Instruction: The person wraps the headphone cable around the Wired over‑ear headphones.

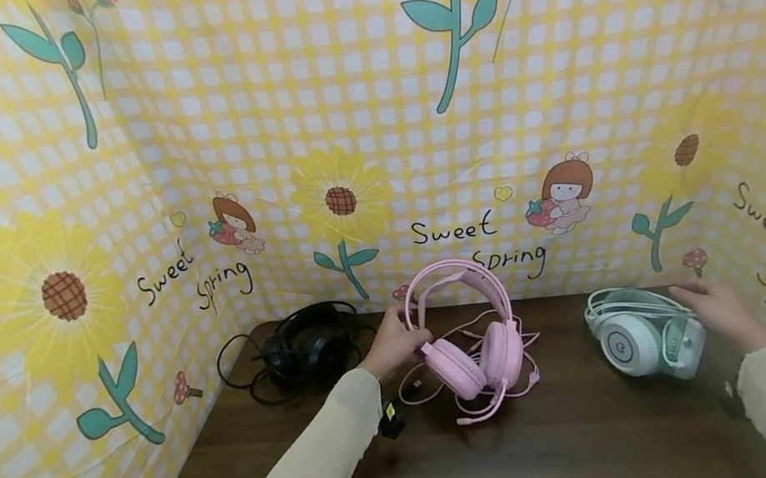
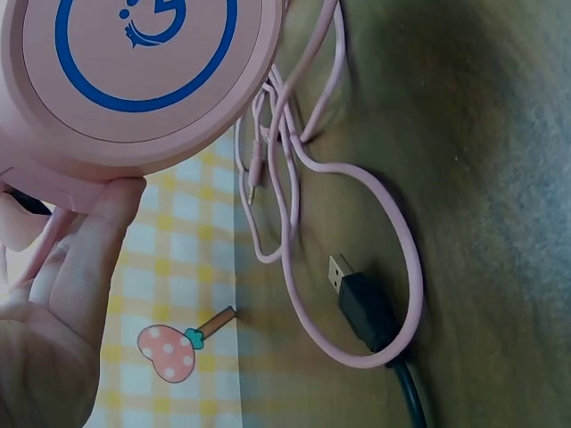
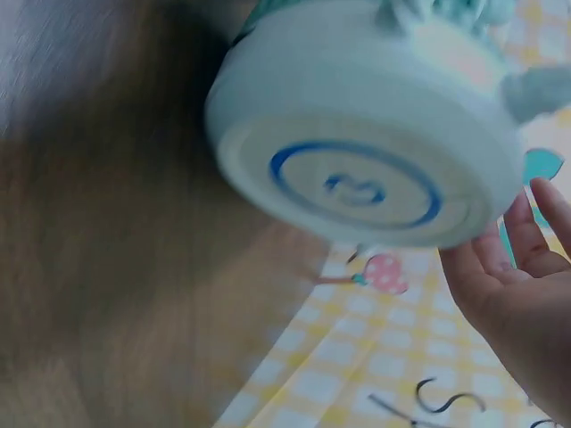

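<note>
Pink headphones (image 1: 501, 354) stand upright on the dark table, boom microphone in front, pink cable looped behind. My left hand (image 1: 394, 343) pinches their left side, where the headband meets the ear cup; in the left wrist view my fingers (image 2: 85, 259) lie against the cup's underside. On the right sit white and mint-green headphones (image 1: 632, 345) with a cable across the top. My right hand (image 1: 726, 313) is at their right side, fingers extended beside the ear cup (image 3: 348, 187) in the right wrist view. Whether the fingertips touch it I cannot tell.
Black headphones (image 1: 310, 348) with a coiled cable lie at the back left. A black USB plug (image 2: 366, 312) rests on the table near the pink cable. Yellow checked cloth (image 1: 331, 112) walls the table at the back and both sides.
</note>
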The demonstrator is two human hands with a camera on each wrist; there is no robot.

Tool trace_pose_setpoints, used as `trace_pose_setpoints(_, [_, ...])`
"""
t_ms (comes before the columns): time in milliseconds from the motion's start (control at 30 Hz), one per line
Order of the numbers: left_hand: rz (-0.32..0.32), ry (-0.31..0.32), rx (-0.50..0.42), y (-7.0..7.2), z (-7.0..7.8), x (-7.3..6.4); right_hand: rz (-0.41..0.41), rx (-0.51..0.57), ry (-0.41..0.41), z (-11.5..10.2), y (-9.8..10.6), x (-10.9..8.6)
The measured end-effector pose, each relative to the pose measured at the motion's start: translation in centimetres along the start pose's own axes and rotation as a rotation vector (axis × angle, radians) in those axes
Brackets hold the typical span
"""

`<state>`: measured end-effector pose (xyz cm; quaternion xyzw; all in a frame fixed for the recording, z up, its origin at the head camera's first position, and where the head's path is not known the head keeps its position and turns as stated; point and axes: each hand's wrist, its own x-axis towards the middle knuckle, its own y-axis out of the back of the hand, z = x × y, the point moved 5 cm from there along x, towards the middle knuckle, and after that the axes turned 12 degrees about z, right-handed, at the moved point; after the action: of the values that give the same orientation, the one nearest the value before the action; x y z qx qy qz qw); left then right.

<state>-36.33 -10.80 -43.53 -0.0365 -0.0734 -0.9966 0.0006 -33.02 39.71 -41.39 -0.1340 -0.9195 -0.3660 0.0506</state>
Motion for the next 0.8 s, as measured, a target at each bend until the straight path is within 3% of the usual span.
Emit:
trace_pose_setpoints(267, [0.026,0.013,-0.032,0.5,1.1,-0.6,0.039,0.025,0.082,-3.9,-1.0,-0.4])
trace_pose_setpoints(533, [0.054,0.004,-0.068,0.7,2.5,-1.1,0.024,0.201,0.084,-7.1,-3.0,-0.9])
trace_pose_setpoints(800, [0.042,0.004,-0.107,0.0,4.4,-1.5,0.011,0.313,0.123,-9.7,-5.3,-1.6])
